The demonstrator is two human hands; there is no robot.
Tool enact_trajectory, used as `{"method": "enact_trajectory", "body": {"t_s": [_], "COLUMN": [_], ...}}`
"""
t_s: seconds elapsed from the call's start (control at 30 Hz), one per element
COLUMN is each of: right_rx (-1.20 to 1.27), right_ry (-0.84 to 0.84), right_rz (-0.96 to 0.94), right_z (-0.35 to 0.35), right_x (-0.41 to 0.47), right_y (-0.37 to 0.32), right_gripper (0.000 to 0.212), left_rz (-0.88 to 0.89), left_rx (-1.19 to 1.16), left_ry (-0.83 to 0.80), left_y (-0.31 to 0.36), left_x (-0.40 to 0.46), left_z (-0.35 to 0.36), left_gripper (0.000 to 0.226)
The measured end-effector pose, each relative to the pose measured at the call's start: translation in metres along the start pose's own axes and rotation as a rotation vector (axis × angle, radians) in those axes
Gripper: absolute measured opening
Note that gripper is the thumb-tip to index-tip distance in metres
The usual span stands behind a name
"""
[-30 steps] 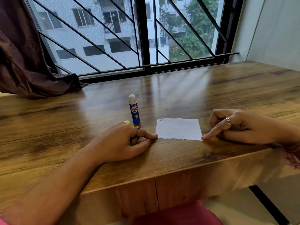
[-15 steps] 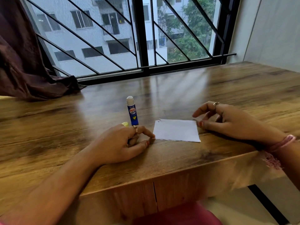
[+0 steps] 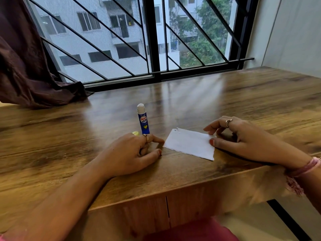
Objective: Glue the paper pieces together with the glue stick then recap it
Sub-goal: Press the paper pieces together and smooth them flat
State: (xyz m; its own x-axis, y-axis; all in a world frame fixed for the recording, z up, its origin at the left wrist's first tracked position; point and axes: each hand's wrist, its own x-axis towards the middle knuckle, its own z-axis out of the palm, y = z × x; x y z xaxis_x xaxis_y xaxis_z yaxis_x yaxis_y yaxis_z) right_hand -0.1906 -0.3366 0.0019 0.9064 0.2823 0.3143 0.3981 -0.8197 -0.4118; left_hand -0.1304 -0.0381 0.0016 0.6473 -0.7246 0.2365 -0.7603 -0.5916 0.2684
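Observation:
A blue glue stick [image 3: 143, 122] stands upright on the wooden table [image 3: 182, 103], uncapped, its white glue tip showing. Its yellow cap [image 3: 135, 133] peeks out behind my left hand [image 3: 128, 153]. That hand rests on the table with fingers loosely curled and holds nothing; its index fingertip is just short of the left corner of the white paper [image 3: 189, 145]. The paper lies flat, turned at a slant. My right hand [image 3: 243, 138] hovers at the paper's right edge, thumb tip on that edge, fingers spread and bent above the far right corner.
A dark brown curtain [image 3: 26, 66] drapes onto the table's far left. A barred window [image 3: 156, 40] runs along the back edge, and a pale wall [image 3: 295, 32] closes the right side. The table's front edge is close below my forearms.
My right hand stopped pressing the paper's near right corner with its index finger, lifted, and now has its thumb on the right edge. The paper has turned slightly. My left hand stayed put.

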Motion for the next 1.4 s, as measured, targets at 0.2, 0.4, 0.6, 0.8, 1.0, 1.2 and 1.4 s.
{"method": "enact_trajectory", "body": {"t_s": [0.2, 0.4, 0.6, 0.8, 1.0, 1.2, 1.4], "right_rx": [-0.011, 0.118, 0.223, 0.2, -0.065, -0.167, -0.203], "right_ry": [0.049, 0.076, 0.063, 0.155, 0.065, -0.027, -0.008], "right_rz": [0.007, 0.111, 0.142, 0.069, -0.03, 0.011, 0.064], "right_z": [0.005, 0.001, 0.002, 0.014, 0.027, 0.031, 0.023], "right_x": [-0.004, -0.012, -0.035, -0.043, -0.052, -0.051, -0.055], "right_y": [-0.002, -0.006, -0.017, -0.031, -0.05, -0.067, -0.061], "right_gripper": [0.033, 0.025, 0.027, 0.035, 0.04, 0.052, 0.053], "left_rz": [0.136, 0.318, 0.361, 0.366, 0.409, 0.378, 0.37], "left_rx": [0.045, 0.01, 0.022, 0.07, 0.031, 0.063, 0.055], "left_ry": [0.009, -0.056, -0.086, -0.108, -0.077, -0.093, -0.101], "left_y": [0.014, 0.041, 0.04, 0.035, 0.036, 0.034, 0.035], "left_x": [-0.004, -0.004, -0.002, -0.005, -0.005, -0.007, -0.006], "left_z": [-0.001, 0.006, 0.005, 0.009, 0.009, 0.011, 0.009], "left_gripper": [0.016, 0.037, 0.041, 0.045, 0.038, 0.04, 0.042]}}
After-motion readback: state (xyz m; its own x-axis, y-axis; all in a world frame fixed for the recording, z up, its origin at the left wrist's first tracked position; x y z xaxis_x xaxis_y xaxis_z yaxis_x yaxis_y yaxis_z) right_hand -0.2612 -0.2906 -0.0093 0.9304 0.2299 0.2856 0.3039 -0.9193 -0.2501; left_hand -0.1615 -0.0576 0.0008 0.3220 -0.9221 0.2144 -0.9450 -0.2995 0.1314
